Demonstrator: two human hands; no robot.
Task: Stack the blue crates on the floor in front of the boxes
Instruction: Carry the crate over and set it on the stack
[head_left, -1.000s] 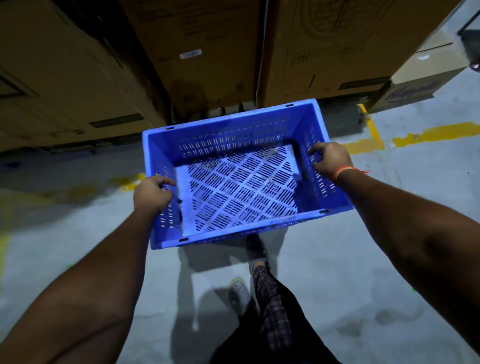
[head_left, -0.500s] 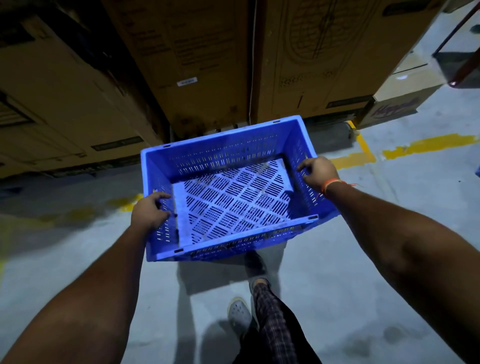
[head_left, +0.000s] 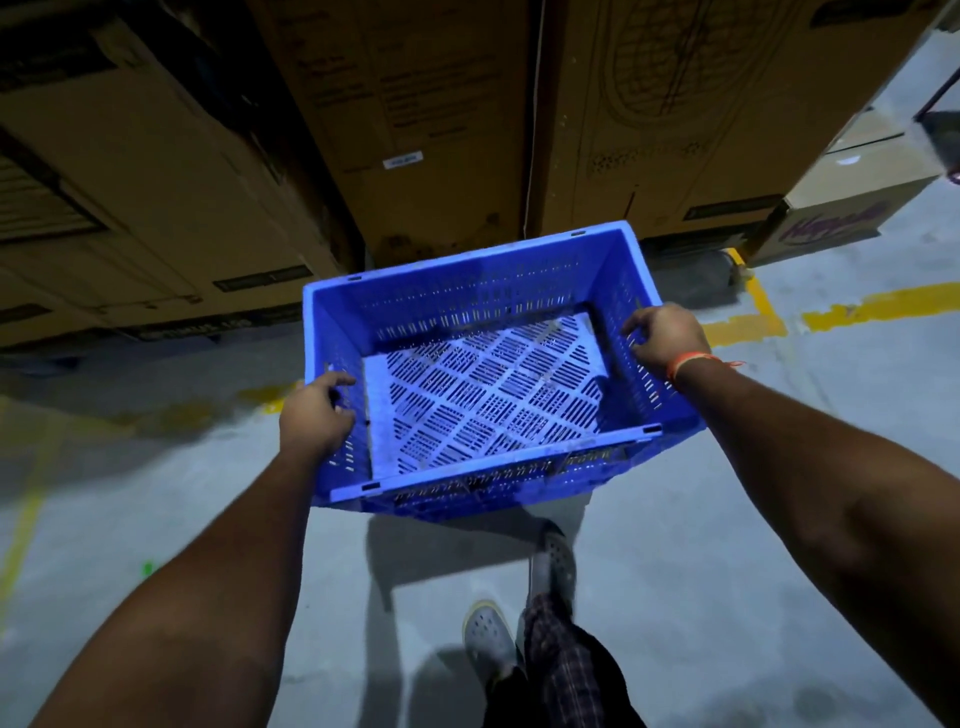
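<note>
An empty blue crate (head_left: 488, 400) with slotted walls and a lattice bottom hangs in the air in front of me, above the grey floor. My left hand (head_left: 314, 418) grips its left short wall, fingers curled over the rim. On the right short wall my right hand (head_left: 665, 340), with an orange band at the wrist, holds the rim the same way. The crate's far edge is close to the tall cardboard boxes (head_left: 431, 119) behind it. Its shadow falls on the floor beneath.
Large brown cardboard boxes (head_left: 670, 104) form a wall across the back. A smaller carton (head_left: 852, 208) stands at the right. Yellow floor lines (head_left: 878, 306) run to the right. My feet in grey clogs (head_left: 488, 639) are below the crate on the concrete floor (head_left: 727, 571).
The crate, held in both hands, has come nearer to the boxes and sits lower in view. The boxes loom larger. Both grips are unchanged.
</note>
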